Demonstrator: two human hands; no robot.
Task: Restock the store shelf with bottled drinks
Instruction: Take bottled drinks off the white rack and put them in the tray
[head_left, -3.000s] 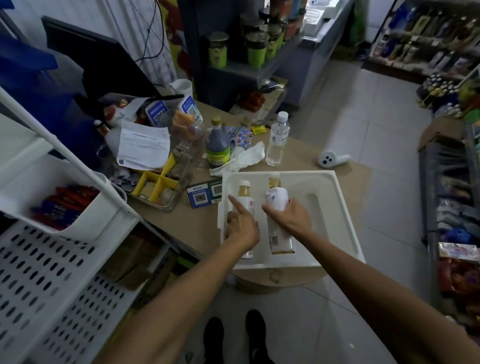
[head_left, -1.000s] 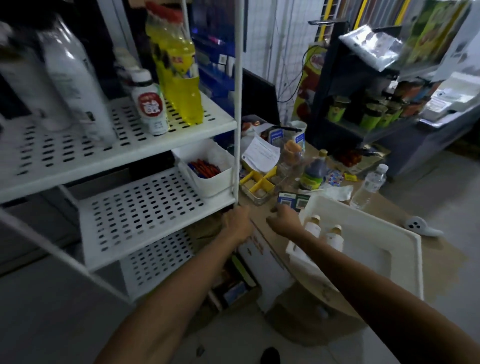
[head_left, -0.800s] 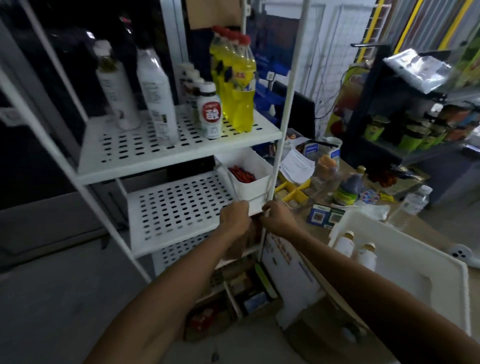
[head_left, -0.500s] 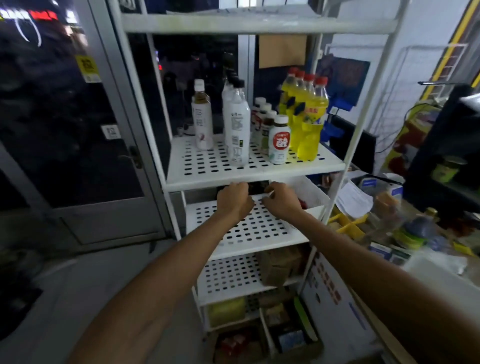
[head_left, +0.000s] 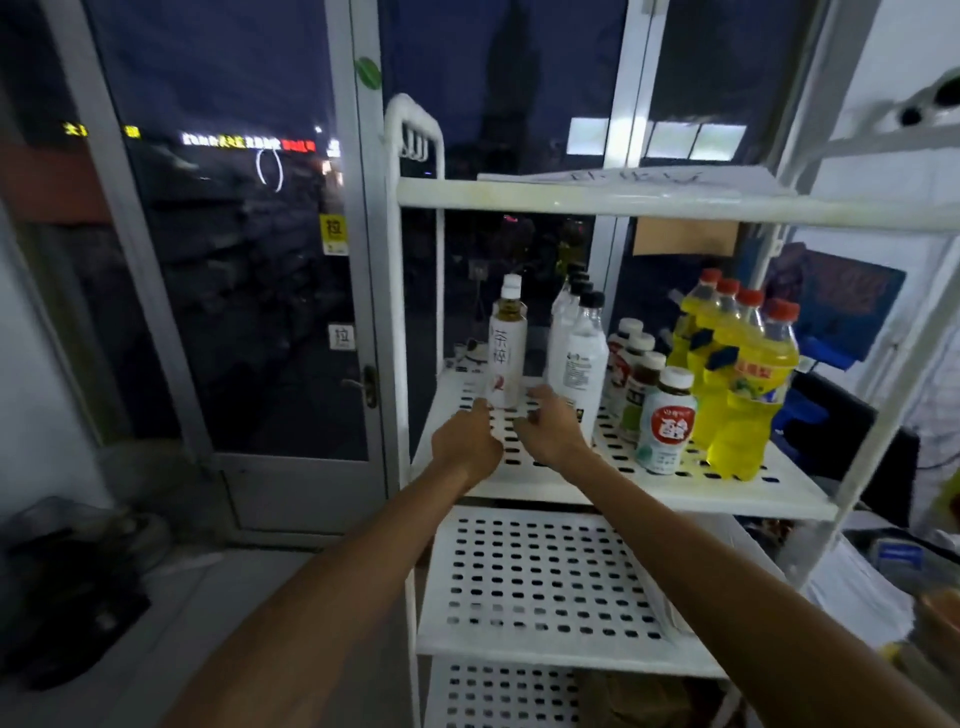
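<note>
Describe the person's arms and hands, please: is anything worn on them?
The left forearm and right forearm are bare, no sleeves in view. The left hand and right hand wear no gloves; no watch, bracelet or ring is visible.

At ten o'clock I see a glass door (head_left: 234, 286), dark outside, with a yellow sticker (head_left: 333, 235) and a white sticker (head_left: 341, 336) above its handle (head_left: 368, 385). A brown card (head_left: 685, 236) hangs at one o'clock, with a blue poster (head_left: 841, 306) at two. A dark bag (head_left: 67, 613) lies at eight.
</note>
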